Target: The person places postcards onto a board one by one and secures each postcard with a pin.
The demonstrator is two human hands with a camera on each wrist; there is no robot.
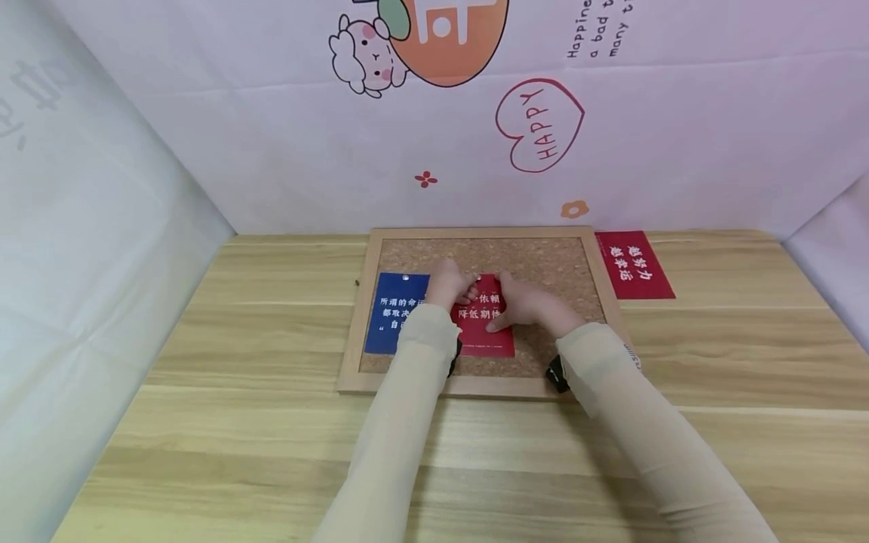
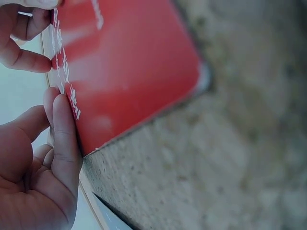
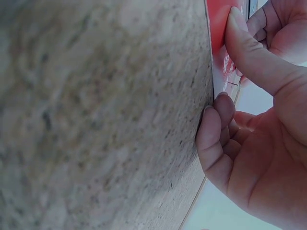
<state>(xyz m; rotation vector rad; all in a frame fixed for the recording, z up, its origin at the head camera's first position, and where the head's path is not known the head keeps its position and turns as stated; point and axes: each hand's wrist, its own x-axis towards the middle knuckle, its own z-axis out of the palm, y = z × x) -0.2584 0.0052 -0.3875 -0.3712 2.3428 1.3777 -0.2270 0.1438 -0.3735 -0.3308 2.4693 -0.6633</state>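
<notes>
Nearest, the wood-grained table (image 1: 231, 434) is crossed by two cream sleeves (image 1: 631, 400). The wood-framed cork board (image 1: 502, 388) is overlapped by them, its near right corner being hidden. On the cork, about midway between the board's left and right edges, a red card (image 1: 478, 333) with white characters is laid flat. Its right part is held by the right hand (image 1: 531, 302): the thumb is placed on the printed face, and the other fingers are bent at the card's far right corner. By the card's far edge, next to a white pin (image 1: 478, 278), the fingers of the left hand (image 1: 451, 285) are curled with the tips drawn together; whether anything is pinched there cannot be told. Toward the board's left edge, a blue card (image 1: 392, 313) is partly covered by the left arm; a second pin (image 1: 405, 277) is seen at its far edge. Just beside the board's far right corner, another red card (image 1: 635, 265) is laid on the table. Farthest, a white backdrop (image 1: 271, 151) is printed with a red heart (image 1: 539, 125).
</notes>
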